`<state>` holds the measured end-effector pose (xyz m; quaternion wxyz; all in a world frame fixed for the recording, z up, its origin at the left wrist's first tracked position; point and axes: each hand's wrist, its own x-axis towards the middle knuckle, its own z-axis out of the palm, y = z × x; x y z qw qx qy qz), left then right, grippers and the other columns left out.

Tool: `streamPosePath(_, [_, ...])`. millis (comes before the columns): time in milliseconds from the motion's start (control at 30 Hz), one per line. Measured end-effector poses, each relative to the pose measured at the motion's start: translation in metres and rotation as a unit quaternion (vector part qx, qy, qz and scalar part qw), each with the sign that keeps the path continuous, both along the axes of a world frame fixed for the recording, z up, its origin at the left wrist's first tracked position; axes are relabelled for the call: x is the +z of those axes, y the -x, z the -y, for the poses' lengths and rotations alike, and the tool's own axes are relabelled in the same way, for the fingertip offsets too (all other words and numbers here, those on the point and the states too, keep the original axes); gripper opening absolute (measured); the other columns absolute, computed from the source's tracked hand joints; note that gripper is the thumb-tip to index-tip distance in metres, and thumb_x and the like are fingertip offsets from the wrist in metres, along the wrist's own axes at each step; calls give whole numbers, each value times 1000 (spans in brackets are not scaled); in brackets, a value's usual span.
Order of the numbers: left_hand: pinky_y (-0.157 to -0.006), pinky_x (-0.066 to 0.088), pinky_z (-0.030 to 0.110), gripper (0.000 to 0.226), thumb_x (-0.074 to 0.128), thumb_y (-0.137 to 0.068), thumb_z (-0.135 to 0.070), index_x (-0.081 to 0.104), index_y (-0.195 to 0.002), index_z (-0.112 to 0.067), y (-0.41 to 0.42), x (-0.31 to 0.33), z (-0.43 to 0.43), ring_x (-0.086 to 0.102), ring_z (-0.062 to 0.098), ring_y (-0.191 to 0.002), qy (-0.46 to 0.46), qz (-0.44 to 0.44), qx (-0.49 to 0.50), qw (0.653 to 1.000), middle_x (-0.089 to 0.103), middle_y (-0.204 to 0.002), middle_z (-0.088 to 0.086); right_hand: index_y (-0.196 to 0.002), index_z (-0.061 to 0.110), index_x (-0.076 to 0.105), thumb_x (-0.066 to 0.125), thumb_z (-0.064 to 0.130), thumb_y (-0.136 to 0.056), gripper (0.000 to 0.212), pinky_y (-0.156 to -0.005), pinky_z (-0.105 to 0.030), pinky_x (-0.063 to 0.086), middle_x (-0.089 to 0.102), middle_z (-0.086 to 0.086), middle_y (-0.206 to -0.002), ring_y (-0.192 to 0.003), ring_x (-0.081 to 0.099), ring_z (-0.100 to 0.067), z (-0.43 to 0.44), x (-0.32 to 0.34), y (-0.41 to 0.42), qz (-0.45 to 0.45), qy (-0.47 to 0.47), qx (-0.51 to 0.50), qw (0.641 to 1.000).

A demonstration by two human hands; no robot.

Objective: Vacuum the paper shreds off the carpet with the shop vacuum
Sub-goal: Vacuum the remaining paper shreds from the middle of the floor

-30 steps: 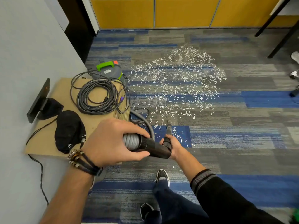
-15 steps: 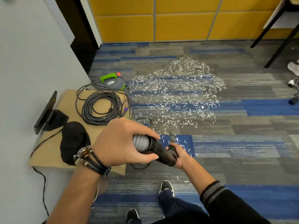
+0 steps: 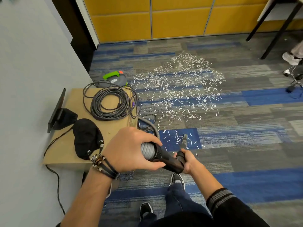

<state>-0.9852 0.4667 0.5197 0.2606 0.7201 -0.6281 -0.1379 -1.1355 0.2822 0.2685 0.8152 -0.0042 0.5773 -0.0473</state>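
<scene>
Paper shreds [image 3: 177, 89] lie scattered across the carpet [image 3: 246, 145] ahead. Your left hand [image 3: 131, 149] clamps the hose cuff [image 3: 147, 150] and your right hand [image 3: 188, 162] grips the wand [image 3: 180, 157], to steer the nozzle [image 3: 184, 140] onto the nearest shreds.

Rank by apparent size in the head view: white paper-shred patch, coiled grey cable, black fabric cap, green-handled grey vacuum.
1. White paper-shred patch
2. Coiled grey cable
3. Black fabric cap
4. Green-handled grey vacuum, though it is farther off and partly hidden, so unsure.
</scene>
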Motion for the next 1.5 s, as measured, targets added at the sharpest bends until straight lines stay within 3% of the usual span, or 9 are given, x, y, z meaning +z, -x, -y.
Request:
streamPosePath(233, [-74,61,30,48,78,-68,-68,81,-100,-32,0,-7,-5,71,1,-77,28,13,11,999,78,-89,-19,-78,9,46,48,38,-100,36,-43,-24,50,51,-8,-52,-36,52,-20,-7,9,-16,-1,29,3,1000])
streamPosePath(333, [-77,60,24,48,80,-67,-68,81,-100,-35,2,-7,0,71,-3,-78,21,-9,-4,1000,77,-89,-21,-80,10,46,47,41,-100,37,-49,-23,48,52,-7,-57,-40,53,-20,-12,3,-4,-7,38,-1,999])
streamPosePath(433, [-77,55,17,48,78,-67,-70,81,-101,-36,3,-7,6,70,-3,-76,8,-31,-12,999,77,-88,-22,-78,9,45,45,36,-101,35,-42,-21,47,51,-7,-54,-36,50,-19,-6,5,15,-26,36,-30,999])
streamPosePath(500, [-77,57,20,47,78,-68,-70,81,-101,-36,6,-8,9,70,-3,-77,7,-35,-14,999,77,-88,-22,-78,9,44,43,34,-102,34,-41,-21,46,51,-7,-53,-36,49,-19,1,6,24,-41,42,-24,998])
streamPosePath(600, [-76,60,28,45,79,-68,-68,82,-99,-36,7,-5,15,71,-2,-78,35,-17,-1,999,77,-89,-22,-80,10,46,42,34,-102,33,-45,-21,47,53,-7,-52,-38,51,-19,11,13,19,-53,58,10,997])
streamPosePath(833, [-73,60,28,41,84,-67,-61,83,-96,-31,-6,17,23,71,-5,-78,65,-6,-23,998,77,-88,-21,-79,11,51,48,38,-98,34,-66,-29,48,57,-8,-64,-60,53,-24,-1,18,-19,-48,88,81,992])
streamPosePath(1067, [-74,59,28,40,89,-66,-59,82,-95,-32,-4,13,25,71,-6,-77,55,-52,-38,996,77,-87,-21,-77,10,49,46,36,-98,34,-68,-31,45,54,-8,-58,-60,50,-22,-4,12,17,-27,54,11,998])
streamPosePath(1300, [-73,58,30,42,85,-66,-66,82,-96,-36,13,3,30,71,-2,-75,33,-72,-29,996,77,-85,-22,-84,8,48,43,32,-100,29,-69,-32,45,54,-9,-57,-62,50,-23,5,12,56,-55,65,4,996])
streamPosePath(1500, [-80,58,27,38,85,-64,-62,83,-92,-36,7,2,13,70,-7,-81,40,-69,-1,997,76,-86,-25,-81,9,46,40,32,-101,31,-63,-30,45,52,-7,-53,-47,51,-21,-8,19,42,-58,66,19,996])
